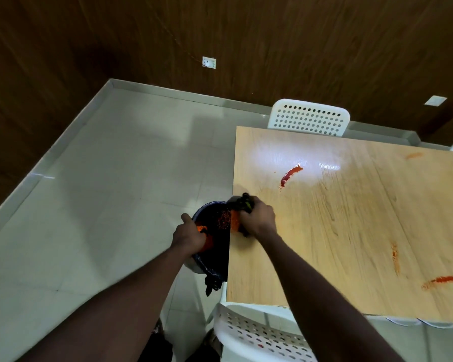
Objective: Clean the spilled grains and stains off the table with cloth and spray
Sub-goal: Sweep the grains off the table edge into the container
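Head | right hand (pixel 258 218) grip clenched on cloth (pixel 242 203), long axis along table (pixel 351 231) edge | left hand (pixel 190 236) grip curled on bin (pixel 215 259)

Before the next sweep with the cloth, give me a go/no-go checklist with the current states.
1. Bin against the table edge to catch the grains: ok.
2. Left hand holds the bin rim: ok.
3. Right hand grips the cloth at the edge: ok.
4. Grains off the table: not ok, an orange pile sits at the edge by the cloth.
5. Stains wiped: not ok, a red streak mid-table and a smear on the near right are unwiped.
6. Spray bottle within reach: cannot tell, it is not in view.
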